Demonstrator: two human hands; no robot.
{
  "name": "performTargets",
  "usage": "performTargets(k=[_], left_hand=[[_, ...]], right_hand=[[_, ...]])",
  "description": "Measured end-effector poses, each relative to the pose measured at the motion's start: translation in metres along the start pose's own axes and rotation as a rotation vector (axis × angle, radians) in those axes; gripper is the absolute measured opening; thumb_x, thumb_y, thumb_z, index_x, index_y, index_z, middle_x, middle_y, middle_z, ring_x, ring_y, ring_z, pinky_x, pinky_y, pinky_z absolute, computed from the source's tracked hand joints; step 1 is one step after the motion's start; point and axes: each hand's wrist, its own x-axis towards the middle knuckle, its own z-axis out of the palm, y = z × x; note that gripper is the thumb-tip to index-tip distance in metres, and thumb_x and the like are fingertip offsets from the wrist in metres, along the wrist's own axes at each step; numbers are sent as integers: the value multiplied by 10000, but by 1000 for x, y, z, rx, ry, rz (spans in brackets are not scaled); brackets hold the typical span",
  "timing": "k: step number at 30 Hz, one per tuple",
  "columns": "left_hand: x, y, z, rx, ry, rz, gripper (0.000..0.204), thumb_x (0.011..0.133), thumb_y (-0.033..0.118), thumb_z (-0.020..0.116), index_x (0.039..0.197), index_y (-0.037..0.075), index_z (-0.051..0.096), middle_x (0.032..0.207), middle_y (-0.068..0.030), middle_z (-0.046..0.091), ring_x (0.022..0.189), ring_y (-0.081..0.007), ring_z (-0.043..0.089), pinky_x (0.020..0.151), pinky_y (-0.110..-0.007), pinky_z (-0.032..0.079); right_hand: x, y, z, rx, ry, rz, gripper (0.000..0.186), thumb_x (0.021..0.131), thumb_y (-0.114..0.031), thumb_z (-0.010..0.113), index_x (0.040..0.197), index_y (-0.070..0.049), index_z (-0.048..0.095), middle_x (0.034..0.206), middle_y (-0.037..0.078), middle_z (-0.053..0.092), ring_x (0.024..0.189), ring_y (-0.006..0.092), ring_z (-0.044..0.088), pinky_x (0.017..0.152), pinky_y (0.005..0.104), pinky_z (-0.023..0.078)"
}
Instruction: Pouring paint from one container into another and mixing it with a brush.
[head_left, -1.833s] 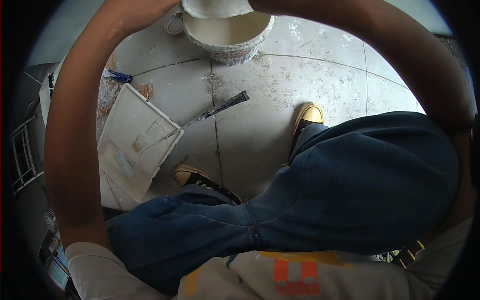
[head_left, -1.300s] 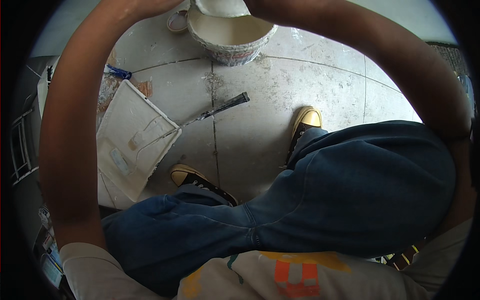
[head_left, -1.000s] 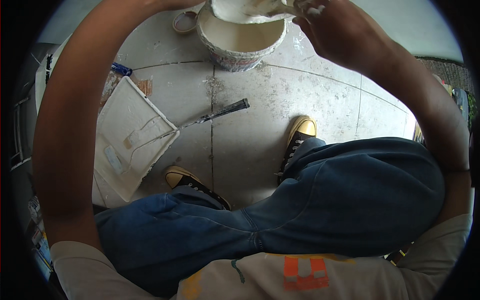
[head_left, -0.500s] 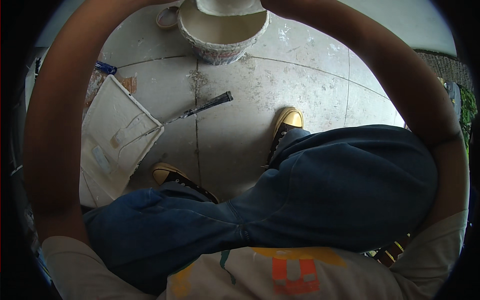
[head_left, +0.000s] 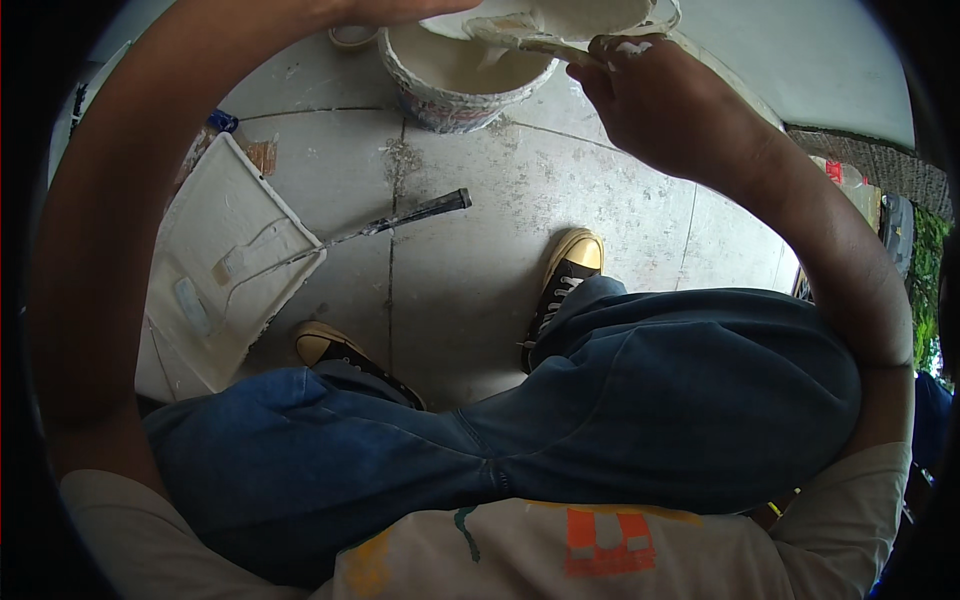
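Paint-crusted bucket (head_left: 455,112) with pale paint (head_left: 445,70) inside, standing on the tiled floor (head_left: 520,180). Over its far rim hangs a white-coated container (head_left: 595,14), cut off above. To the bucket's right, the right hand (head_left: 660,105) is closed around the handle of a paint-laden flat tool (head_left: 535,43), brush or scraper, whose head lies above the opening. The left hand (head_left: 400,8), at the bucket's upper left, is cropped; its grip cannot be told. The step appears to be scraping paint off the container into the bucket; the next stroke would call for a steady container and drips kept inside the rim. Nearer the wearer, left of the bucket: paint tray (head_left: 262,205) and black-handled roller frame (head_left: 425,210).
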Motion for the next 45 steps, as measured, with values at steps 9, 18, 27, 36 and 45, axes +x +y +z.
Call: performTargets(k=[9, 18, 27, 36, 45], left_hand=[[-3, -3, -14, 322, -95, 105, 408, 1056, 278, 481, 1063, -31, 748, 1156, -201, 603, 1152, -281, 552, 1003, -392, 467], [16, -13, -1, -498, 163, -245, 417, 1049, 216, 493, 1059, -151, 691, 1108, -264, 620, 1059, -347, 626, 920, -438, 522], [6, -45, -3, 400, 40, 337, 340, 973, 282, 597, 1083, 0, 751, 1026, -179, 687, 1039, -279, 633, 868, -399, 535], [-12, -42, -31, 633, -53, 492, 285, 868, 316, 698, 917, 54, 800, 922, -20, 739, 956, -237, 637, 846, -358, 529], [20, -31, -24, 605, 57, 408, 258, 874, 263, 680, 865, 36, 803, 908, -104, 727, 961, -267, 642, 800, -393, 550]], right_hand=[[-16, 16, -16, 8, 157, -58, 301, 998, -176, 632, 1248, -9, 648, 951, 74, 727, 858, 116, 725, 685, 204, 569], [2, 20, 42, -72, -103, 170, 390, 1020, -134, 570, 1368, 38, 537, 1092, 144, 680, 820, 154, 721, 609, 234, 583], [-15, -5, 5, 909, 97, 259, 228, 1051, -106, 480, 1150, 74, 578, 935, 211, 657, 775, 339, 693, 652, 425, 581], [-16, 19, 6, 1123, 246, 418, 270, 1052, -131, 472, 1216, 25, 619, 1031, 246, 676, 872, 422, 679, 766, 471, 548], [19, 12, 52, 1146, 202, 771, 422, 1079, -306, 397, 1028, 46, 624, 898, 334, 658, 921, 513, 635, 798, 572, 509]])
